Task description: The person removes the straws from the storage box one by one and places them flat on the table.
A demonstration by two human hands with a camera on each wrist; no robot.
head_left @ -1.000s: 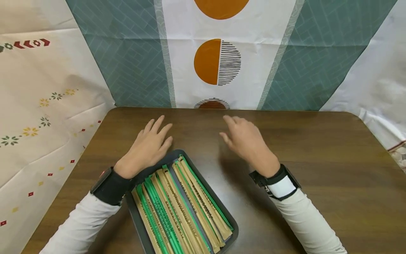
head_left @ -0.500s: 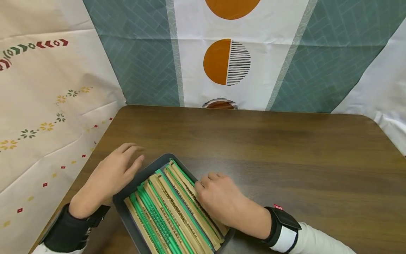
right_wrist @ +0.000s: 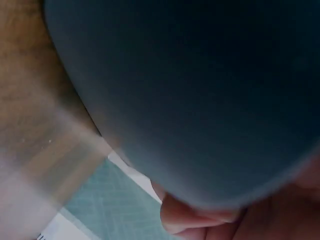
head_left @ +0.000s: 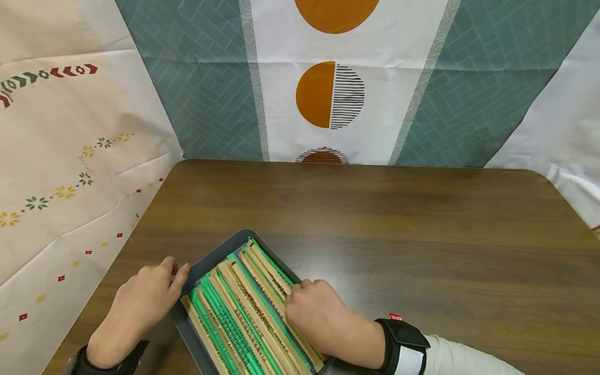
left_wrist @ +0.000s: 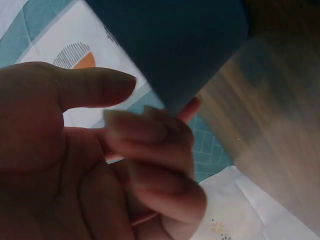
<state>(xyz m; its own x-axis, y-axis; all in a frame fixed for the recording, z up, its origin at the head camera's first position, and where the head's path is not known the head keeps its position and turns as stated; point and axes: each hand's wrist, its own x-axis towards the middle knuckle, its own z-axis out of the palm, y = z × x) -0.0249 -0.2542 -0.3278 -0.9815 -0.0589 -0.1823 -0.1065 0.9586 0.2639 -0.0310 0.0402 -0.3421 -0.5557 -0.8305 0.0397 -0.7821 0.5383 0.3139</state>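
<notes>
A dark grey tray [head_left: 187, 336] sits at the table's near side, set at an angle. Long slim beige and green packets [head_left: 253, 307] with printed text fill it in rows. My right hand [head_left: 323, 317] grips its right rim, knuckles up; in the right wrist view the tray's dark wall [right_wrist: 190, 100] covers most of that hand. By the left wall is my left hand [head_left: 140, 299], thumb near the rim. The left wrist view shows its fingers loosely bent with nothing between them and the thumb, beside the tray's outer side [left_wrist: 185, 45].
The brown wooden table [head_left: 398, 219] stretches away behind and right of the tray. A patterned green and white cloth [head_left: 201, 104] hangs beyond its far edge. Pale printed cloth [head_left: 56, 250] lies along the left side.
Both hands have come down and back from the far part of the table to the tray's sides. The right hand has taken hold of the right rim. The left hand has lowered beside the left wall.
</notes>
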